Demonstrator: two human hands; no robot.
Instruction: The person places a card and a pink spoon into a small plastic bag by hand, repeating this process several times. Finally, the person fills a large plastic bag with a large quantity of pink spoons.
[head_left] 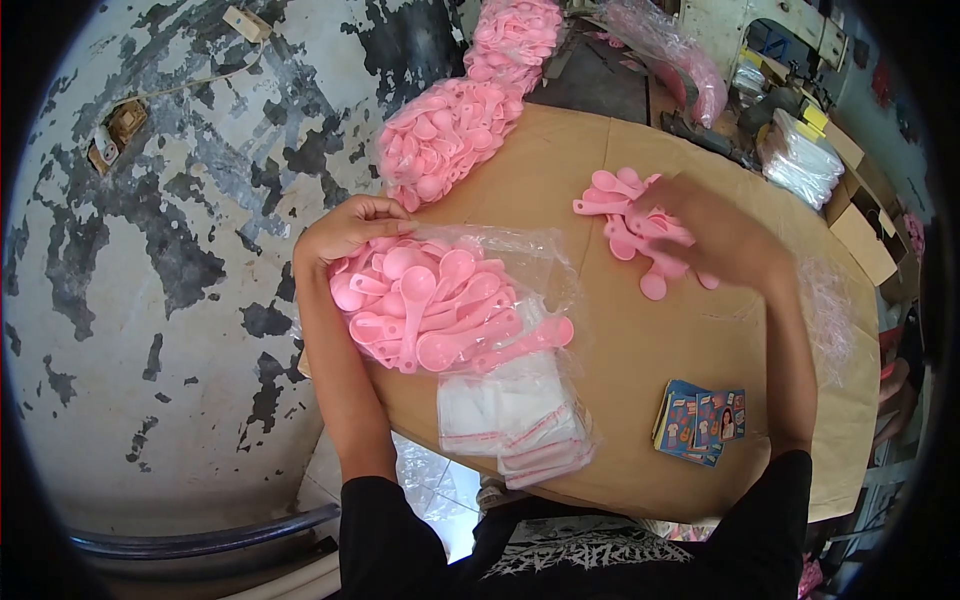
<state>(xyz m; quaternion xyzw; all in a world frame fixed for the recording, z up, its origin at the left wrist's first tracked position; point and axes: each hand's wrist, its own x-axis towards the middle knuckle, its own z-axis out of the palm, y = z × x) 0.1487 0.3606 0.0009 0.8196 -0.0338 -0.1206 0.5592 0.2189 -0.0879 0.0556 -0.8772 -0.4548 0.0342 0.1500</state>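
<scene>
At the left, my left hand pinches the upper edge of a clear plastic bag. Pink plastic spoons fill the bag, which lies on its side on the table. One spoon points right, toward the bag's mouth. My right hand is smeared by motion over a loose pile of pink spoons; its fingers do not show clearly, so whether it grips any is hidden. Below the filled bag lie flat clear bags with red-striped edges. A stack of blue printed cards sits near my right forearm.
Two large bags of pink spoons stand at the back left against the peeling wall. Brown paper covers the table. Beyond its right edge are cardboard boxes and a white plastic-wrapped bundle.
</scene>
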